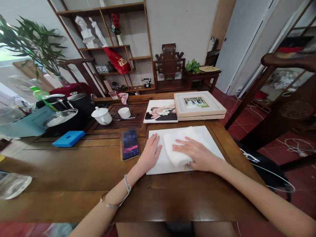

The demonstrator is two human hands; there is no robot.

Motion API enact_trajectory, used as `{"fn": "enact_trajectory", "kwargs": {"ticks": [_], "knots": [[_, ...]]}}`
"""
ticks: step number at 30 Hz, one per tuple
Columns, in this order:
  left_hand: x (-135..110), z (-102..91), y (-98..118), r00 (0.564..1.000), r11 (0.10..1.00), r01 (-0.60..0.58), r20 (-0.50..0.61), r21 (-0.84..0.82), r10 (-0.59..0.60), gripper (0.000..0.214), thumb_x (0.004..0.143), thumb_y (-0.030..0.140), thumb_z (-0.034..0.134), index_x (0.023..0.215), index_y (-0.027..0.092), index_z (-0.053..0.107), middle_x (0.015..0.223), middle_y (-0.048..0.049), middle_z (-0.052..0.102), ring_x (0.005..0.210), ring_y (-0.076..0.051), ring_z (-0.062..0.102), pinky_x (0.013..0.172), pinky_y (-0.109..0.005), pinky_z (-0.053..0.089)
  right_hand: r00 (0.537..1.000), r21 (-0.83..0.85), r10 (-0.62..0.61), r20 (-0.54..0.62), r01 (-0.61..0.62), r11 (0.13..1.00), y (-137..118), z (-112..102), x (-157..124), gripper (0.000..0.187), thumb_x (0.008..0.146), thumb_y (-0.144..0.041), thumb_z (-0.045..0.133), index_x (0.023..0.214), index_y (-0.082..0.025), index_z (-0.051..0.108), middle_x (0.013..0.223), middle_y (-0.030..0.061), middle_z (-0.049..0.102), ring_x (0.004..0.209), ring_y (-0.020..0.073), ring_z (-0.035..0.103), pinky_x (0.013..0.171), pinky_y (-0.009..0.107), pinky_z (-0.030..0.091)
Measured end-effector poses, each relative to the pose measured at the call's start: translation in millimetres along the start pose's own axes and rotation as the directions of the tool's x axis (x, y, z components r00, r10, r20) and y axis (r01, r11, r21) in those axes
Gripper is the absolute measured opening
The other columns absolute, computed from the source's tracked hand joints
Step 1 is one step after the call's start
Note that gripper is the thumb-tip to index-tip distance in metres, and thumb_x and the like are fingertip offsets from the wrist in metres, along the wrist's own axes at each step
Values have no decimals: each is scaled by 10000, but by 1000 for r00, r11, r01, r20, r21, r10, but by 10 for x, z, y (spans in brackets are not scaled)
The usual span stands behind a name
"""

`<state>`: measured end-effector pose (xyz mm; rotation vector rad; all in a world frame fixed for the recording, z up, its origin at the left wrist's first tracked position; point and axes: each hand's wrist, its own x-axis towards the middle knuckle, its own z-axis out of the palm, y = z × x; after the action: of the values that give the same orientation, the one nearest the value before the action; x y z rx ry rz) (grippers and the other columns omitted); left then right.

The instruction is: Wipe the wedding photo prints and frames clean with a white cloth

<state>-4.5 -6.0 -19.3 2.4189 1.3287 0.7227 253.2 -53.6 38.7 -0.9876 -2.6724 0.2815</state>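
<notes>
A flat white panel (161, 164) lies on the wooden table near its right end. My left hand (150, 153) rests flat on the panel's left side, fingers stretched out and holding nothing. A folded white cloth (171, 142) covers the middle of the panel. My right hand (197, 153) lies over the cloth with its fingers spread, pressing on it from above. The palm side of that hand is hidden. Just left of my left hand is a phone (130, 143) with its screen lit and partly blurred.
Behind the panel lie a photo print (160, 113) and stacked framed pictures (200, 106). A white lidded teapot (102, 115), a white cup (124, 113) and a blue block (69, 139) stand to the left. A plastic bottle (12, 184) lies far left; a wooden chair (284, 103) is at right.
</notes>
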Motion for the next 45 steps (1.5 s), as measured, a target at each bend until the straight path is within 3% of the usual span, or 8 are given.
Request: {"fn": "enact_trajectory", "kwargs": {"ticks": [5, 11, 17, 27, 35, 38, 42, 45], "knots": [[16, -14, 44, 1000, 1000, 17, -2, -7, -17, 481, 984, 334, 378, 1407, 110, 420, 1526, -194, 357, 1455, -306, 271, 1184, -521, 249, 946, -54, 291, -141, -301, 952, 305, -64, -45, 727, 646, -78, 469, 1371, -108, 509, 1408, 131, 540, 1368, 267, 416, 1155, 537, 249], [18, -14, 49, 1000, 1000, 22, -4, -1, -22, 476, 981, 328, 379, 1401, 109, 428, 1525, -197, 357, 1456, -308, 268, 1184, -520, 247, 928, -154, 373, -22, -371, 916, -2, -138, -73, 674, 664, -60, 483, 1333, -105, 543, 1374, 169, 565, 1309, 334, 482, 1082, 570, 350], [27, 9, 47, 1000, 999, 25, 3, 27, -25, 484, 983, 334, 370, 1400, 95, 426, 1529, -206, 350, 1456, -317, 265, 1182, -529, 246, 938, -165, 340, 70, -326, 931, -245, -195, -155, 691, 639, -39, 490, 1322, -120, 561, 1371, 167, 569, 1327, 338, 459, 1078, 556, 365], [90, 9, -3, 1000, 999, -9, -6, 36, 10, 468, 989, 331, 366, 1400, 118, 428, 1522, -195, 366, 1450, -299, 286, 1184, -519, 250, 961, -288, 273, -32, -271, 919, 122, -35, 458, 663, 693, -27, 526, 1354, -83, 517, 1446, 178, 490, 1392, 341, 355, 1138, 543, 272], [75, 25, -55, 1000, 999, -20, -17, -33, 19, 455, 1001, 238, 267, 1410, 121, 430, 1530, -178, 358, 1461, -276, 267, 1192, -508, 249, 990, -192, -6, 142, 33, 981, -735, 94, -6, 674, 714, -118, 557, 1382, -68, 478, 1439, 192, 492, 1391, 379, 336, 1159, 550, 233], [79, 22, -83, 1000, 998, -13, -13, -68, 12, 452, 992, 222, 291, 1409, 128, 439, 1535, -172, 354, 1462, -271, 266, 1195, -507, 244, 989, -177, 67, 130, -43, 983, -664, 10, 11, 655, 698, -103, 560, 1352, -108, 520, 1401, 158, 544, 1398, 357, 333, 1161, 548, 234], [92, 16, -129, 1000, 994, -2, -18, -109, 0, 454, 978, 199, 305, 1397, 111, 459, 1526, -173, 373, 1456, -263, 285, 1198, -483, 247, 969, -316, 245, 26, -225, 922, -380, 75, 382, 615, 708, -83, 550, 1322, -63, 543, 1397, 211, 528, 1403, 386, 313, 1148, 552, 254], [100, -8, -167, 1000, 989, -23, -14, -146, 21, 459, 964, 176, 315, 1398, 127, 458, 1523, -168, 381, 1451, -253, 300, 1193, -485, 261, 976, -368, 216, 5, -199, 908, -497, 245, 557, 627, 721, -108, 553, 1340, -15, 516, 1410, 249, 498, 1378, 406, 352, 1141, 540, 277]]}}
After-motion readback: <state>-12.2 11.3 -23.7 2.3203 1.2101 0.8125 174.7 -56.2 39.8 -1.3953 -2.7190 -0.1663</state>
